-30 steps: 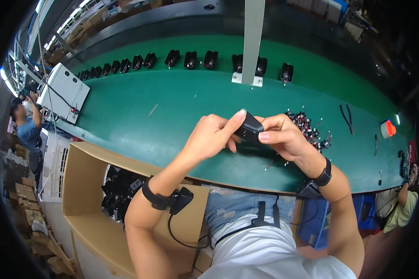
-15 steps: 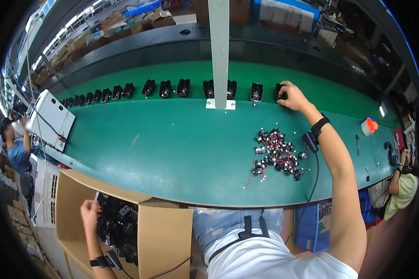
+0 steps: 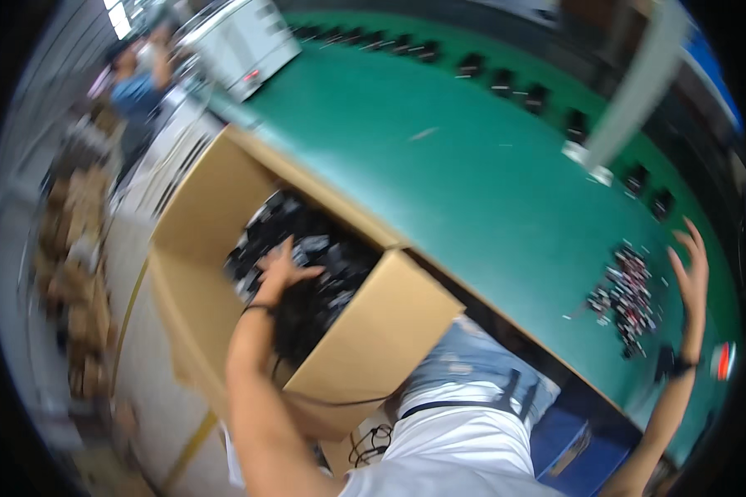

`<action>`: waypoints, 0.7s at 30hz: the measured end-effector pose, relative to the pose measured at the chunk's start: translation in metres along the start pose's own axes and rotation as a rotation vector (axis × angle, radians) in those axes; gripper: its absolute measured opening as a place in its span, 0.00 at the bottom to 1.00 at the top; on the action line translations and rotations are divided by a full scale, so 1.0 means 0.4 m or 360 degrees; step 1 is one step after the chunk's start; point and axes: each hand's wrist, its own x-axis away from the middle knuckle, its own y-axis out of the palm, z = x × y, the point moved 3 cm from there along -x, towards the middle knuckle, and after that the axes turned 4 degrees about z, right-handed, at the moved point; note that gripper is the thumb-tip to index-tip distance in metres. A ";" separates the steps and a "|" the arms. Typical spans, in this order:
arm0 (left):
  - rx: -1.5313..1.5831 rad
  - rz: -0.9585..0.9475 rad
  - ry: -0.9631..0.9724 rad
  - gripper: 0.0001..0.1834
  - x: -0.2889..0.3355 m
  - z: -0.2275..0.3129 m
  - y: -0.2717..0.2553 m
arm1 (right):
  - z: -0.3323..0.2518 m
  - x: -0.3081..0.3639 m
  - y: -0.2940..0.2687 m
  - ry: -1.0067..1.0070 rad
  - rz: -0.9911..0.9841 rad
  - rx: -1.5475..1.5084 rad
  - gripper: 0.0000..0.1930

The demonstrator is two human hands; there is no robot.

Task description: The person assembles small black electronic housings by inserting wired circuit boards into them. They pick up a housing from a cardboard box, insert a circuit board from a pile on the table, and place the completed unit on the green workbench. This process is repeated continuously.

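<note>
My left hand (image 3: 283, 269) is inside a cardboard box (image 3: 373, 331), fingers spread over a heap of black plastic parts (image 3: 294, 219). It touches or hovers just above them; blur hides which. My right hand (image 3: 693, 269) is raised over the green bench (image 3: 439, 178) at the right, its fingers apart and nothing in them. Close to it stands the nearest black housing (image 3: 661, 204) of a row along the far side. A pile of small wired parts (image 3: 627, 298), with red leads and white ends, lies left of that hand.
A grey post (image 3: 638, 91) rises from the bench among the housings. At the far left stand a white machine (image 3: 249, 45) and a person in blue (image 3: 141, 87). An orange and white object (image 3: 723, 361) is at right, a blue bin (image 3: 576, 451) under the bench.
The view has swung toward the box and blurred. My right hand has let go of a black housing and drawn back from the row. The left hand has reached deeper into the box, fingers spreading.
</note>
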 end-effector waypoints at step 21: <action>0.1244 -0.0327 -0.0051 0.62 -0.091 -0.121 0.054 | 0.236 0.271 -0.005 0.0983 0.0178 -0.0896 0.20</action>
